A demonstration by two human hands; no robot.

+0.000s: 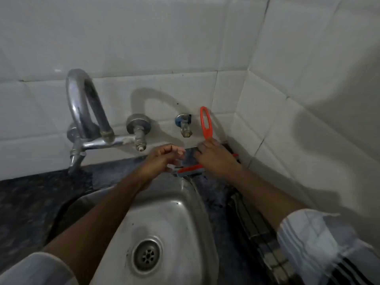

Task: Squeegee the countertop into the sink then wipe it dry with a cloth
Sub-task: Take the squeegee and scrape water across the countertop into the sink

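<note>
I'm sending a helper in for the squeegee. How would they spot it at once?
Start at the steel sink and go to its far right corner, where the tiled walls meet. The squeegee lies there under the right hand, its looped handle standing up against the wall. It is the only orange thing among grey taps and white tiles.

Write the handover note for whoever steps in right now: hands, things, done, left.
Right hand: on the orange squeegee in the back right corner, handle loop up against the tiles; exact grip unclear.
Left hand: loosely curled beside it, holding nothing visible.
Squeegee blade sits on the dark countertop just behind the sink rim.
Checked cloth lies on the counter to the right of the sink, untouched.
Done: cannot tell.
Left: pull water into the sink, then wipe dry.
</note>
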